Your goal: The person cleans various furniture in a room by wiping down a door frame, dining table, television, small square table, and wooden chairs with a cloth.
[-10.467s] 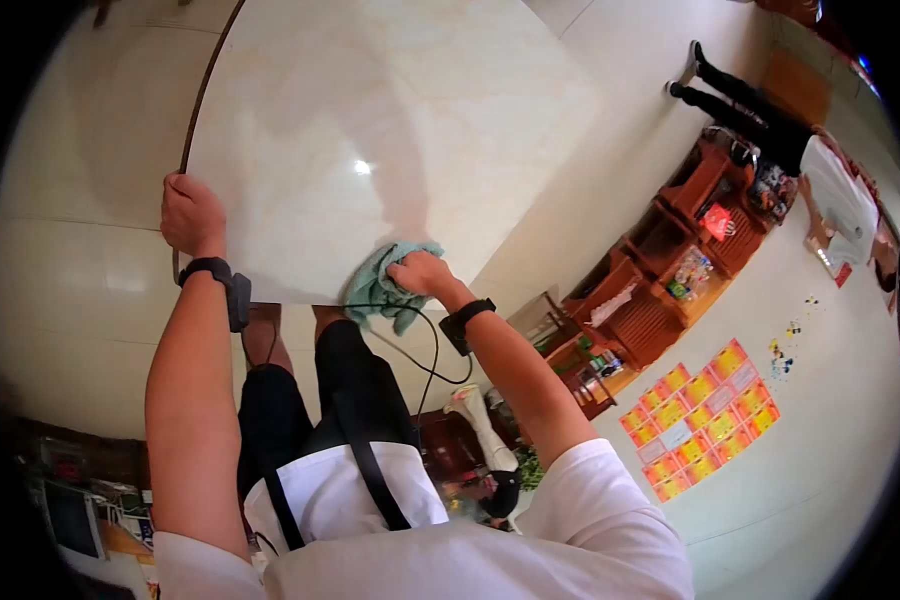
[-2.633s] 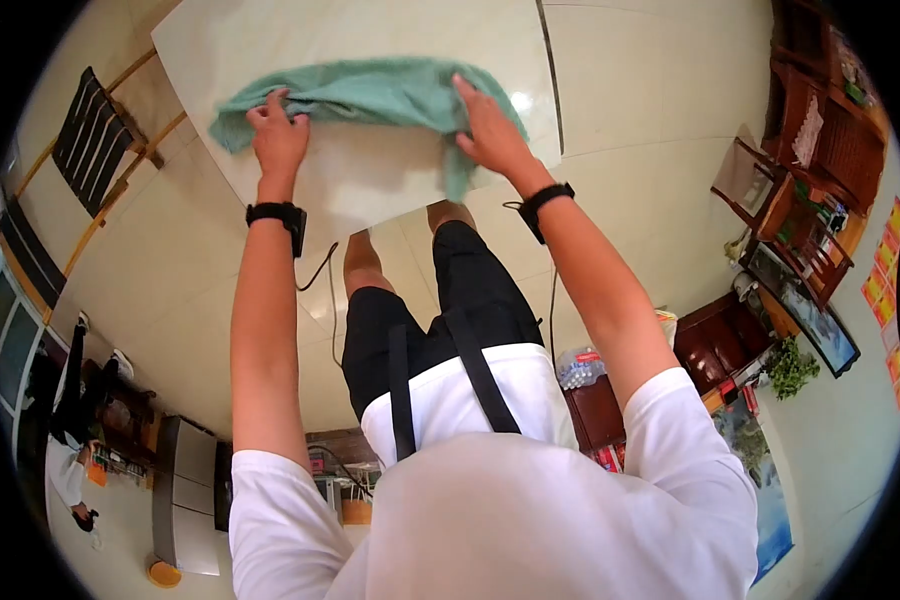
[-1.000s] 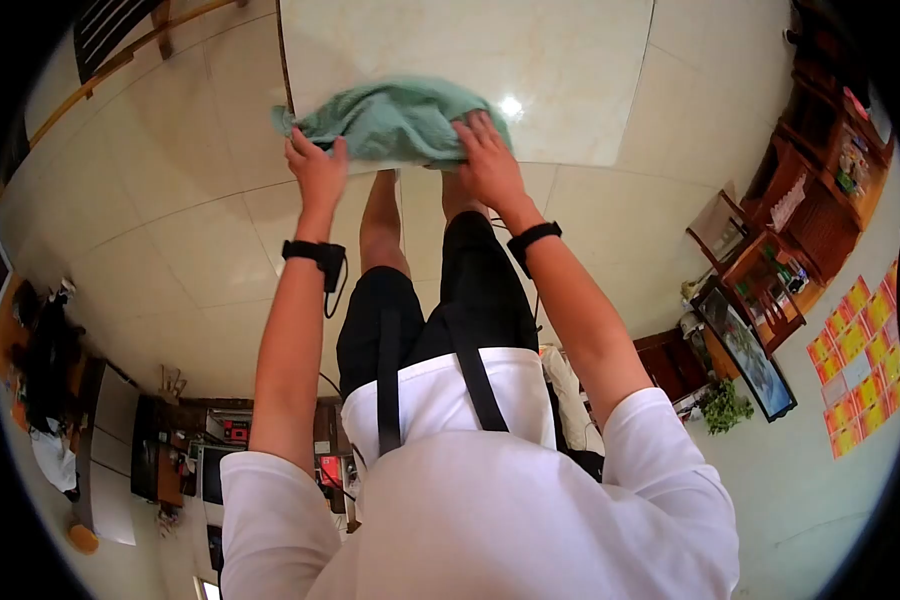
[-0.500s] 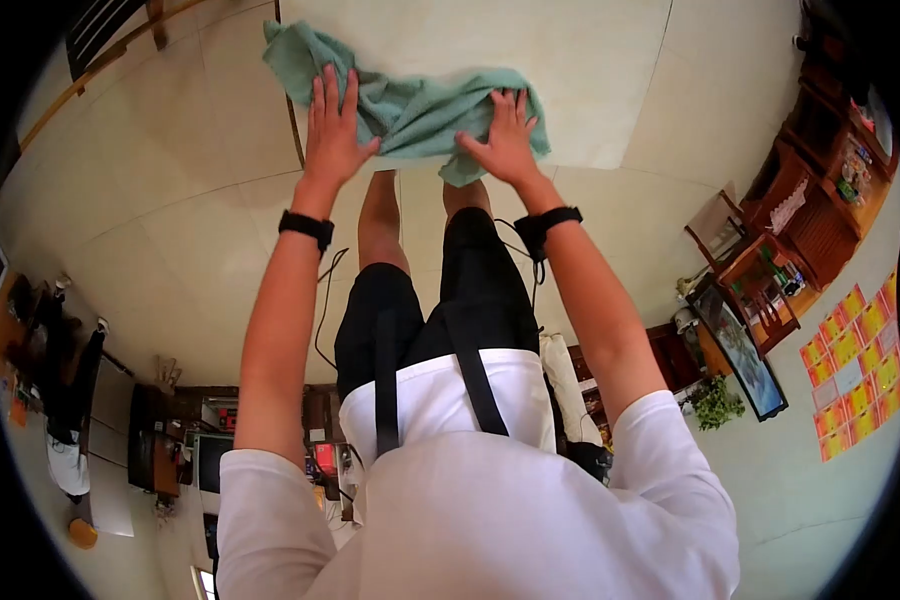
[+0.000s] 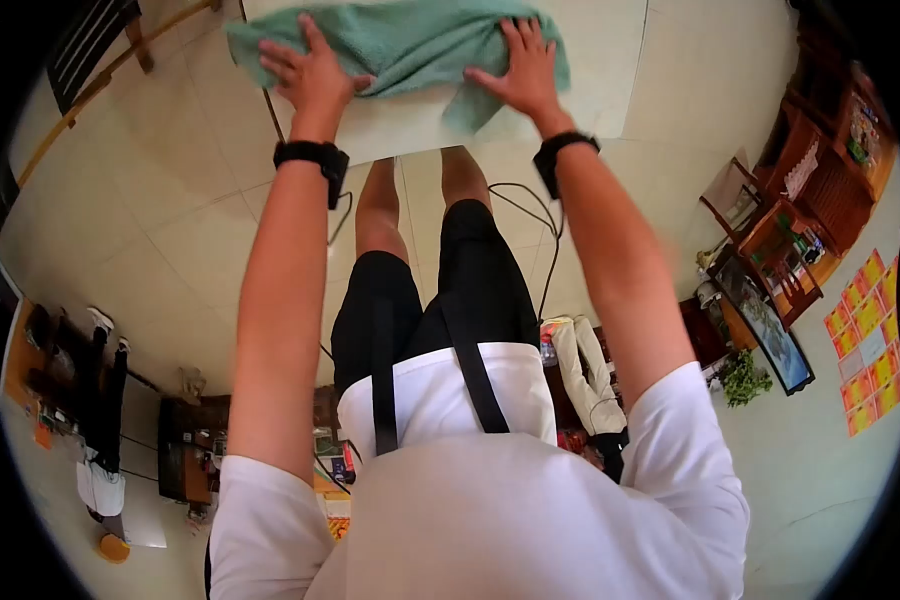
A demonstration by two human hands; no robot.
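Observation:
A green towel (image 5: pixel 410 45) lies spread and wrinkled across a pale, flat tabletop (image 5: pixel 590 80) at the top of the view. My left hand (image 5: pixel 315 75) presses on the towel's left part, its fingers spread apart. On the right part rests my right hand (image 5: pixel 525 72), also flat with thumb and fingers apart. One loose corner of the towel hangs toward the near edge, below my right hand. Each wrist wears a black band with a cable near it.
Below the tabletop edge are my legs and the tiled floor (image 5: pixel 190 230). A dark chair (image 5: pixel 95 50) stands at upper left. Wooden furniture (image 5: pixel 835 200), a framed picture (image 5: pixel 770 320) and a plant (image 5: pixel 745 378) are at right. A black cable (image 5: pixel 552 270) hangs beside my right leg.
Both hands have moved forward, away from my body, and the towel has shifted the same way. It now looks more spread out, and the fingers of my left hand are wider apart.

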